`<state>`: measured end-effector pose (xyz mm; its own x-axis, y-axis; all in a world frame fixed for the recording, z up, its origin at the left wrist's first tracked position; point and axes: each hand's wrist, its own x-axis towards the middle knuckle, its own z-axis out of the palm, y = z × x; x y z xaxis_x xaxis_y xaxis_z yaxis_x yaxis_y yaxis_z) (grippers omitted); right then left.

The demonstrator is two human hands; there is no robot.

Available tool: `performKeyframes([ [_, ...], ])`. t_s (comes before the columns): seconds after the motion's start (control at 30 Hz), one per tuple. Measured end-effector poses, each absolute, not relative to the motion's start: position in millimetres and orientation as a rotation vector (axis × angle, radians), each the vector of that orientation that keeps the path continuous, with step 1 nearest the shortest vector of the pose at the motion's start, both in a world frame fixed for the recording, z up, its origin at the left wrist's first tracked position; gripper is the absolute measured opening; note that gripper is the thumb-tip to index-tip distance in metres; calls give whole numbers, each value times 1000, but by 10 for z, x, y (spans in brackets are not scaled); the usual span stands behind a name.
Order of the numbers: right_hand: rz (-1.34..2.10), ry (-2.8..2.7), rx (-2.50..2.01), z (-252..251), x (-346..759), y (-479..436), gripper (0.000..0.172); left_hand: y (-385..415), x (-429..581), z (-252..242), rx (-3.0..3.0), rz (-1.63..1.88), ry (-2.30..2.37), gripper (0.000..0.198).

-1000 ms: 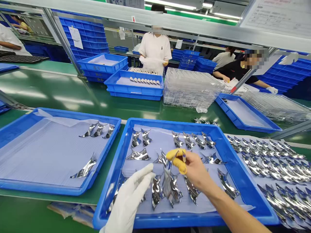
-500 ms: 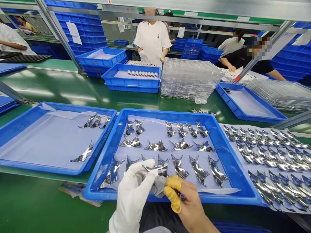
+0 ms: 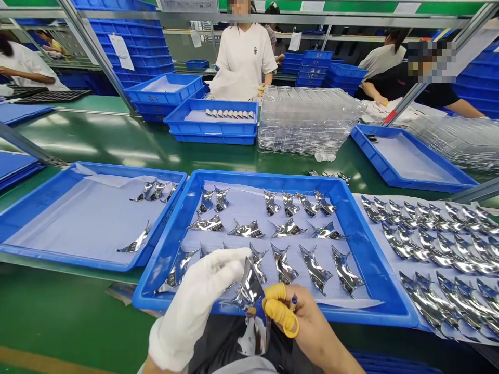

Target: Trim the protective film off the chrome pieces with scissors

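Observation:
In front of my body I hold a shiny curved chrome part (image 3: 251, 286) upright, its pointed tip upward. My left hand (image 3: 198, 298), in a white glove, is closed on the part's upper left edge. My right hand (image 3: 302, 319), with yellow finger cots on thumb and finger, pinches its right edge. A thin dark stick like a pen (image 3: 293, 301) pokes out between the right fingers; most of it is hidden. Just beyond my hands lies a blue tray (image 3: 374, 259) with rows of similar chrome parts (image 3: 346, 272) on white paper.
A second blue tray (image 3: 97, 262) at left holds a few chrome parts. More lie in rows on white sheeting (image 3: 384, 239) at right. Across the bench stand stacked clear plastic trays (image 3: 304, 122) and blue trays (image 3: 212, 127). A co-worker (image 3: 247, 59) stands opposite; metal posts frame the bench.
The chrome part has turned from lying sideways to standing upright, showing its broad reflective face. My left hand has shifted left and turned; my right hand stays at the part's right side.

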<state>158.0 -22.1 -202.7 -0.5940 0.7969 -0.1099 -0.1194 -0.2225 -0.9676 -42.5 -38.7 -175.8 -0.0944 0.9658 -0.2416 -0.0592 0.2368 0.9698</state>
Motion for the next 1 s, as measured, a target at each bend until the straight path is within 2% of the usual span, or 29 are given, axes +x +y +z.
performKeyframes([
  [0.13,1847,-1522,-819,-1988,1632,-181,39,-259,-389,-1654,932,950,1267,25],
  [0.3,1911,-1586,-779,-1933,1670,-124,41,-198,-325,-1729,901,958,1311,33],
  [0.5,1926,-1303,-873,-1937,1620,-107,31,-233,-384,-2029,1157,1276,1430,28],
  [0.67,1678,-1270,-1066,-1873,1559,-98,27,-325,-301,-2032,1076,1233,1469,40],
  [0.77,1493,-1410,-1099,-1838,1518,-120,26,-345,-190,-2001,1054,1272,1523,67],
  [0.8,1406,-1490,-1086,-1838,1512,-136,26,-341,-162,-1996,1042,1317,1539,70],
  [1.0,682,-1992,-855,-1913,1569,-224,27,-306,-184,-1974,1086,1633,1432,28],
])
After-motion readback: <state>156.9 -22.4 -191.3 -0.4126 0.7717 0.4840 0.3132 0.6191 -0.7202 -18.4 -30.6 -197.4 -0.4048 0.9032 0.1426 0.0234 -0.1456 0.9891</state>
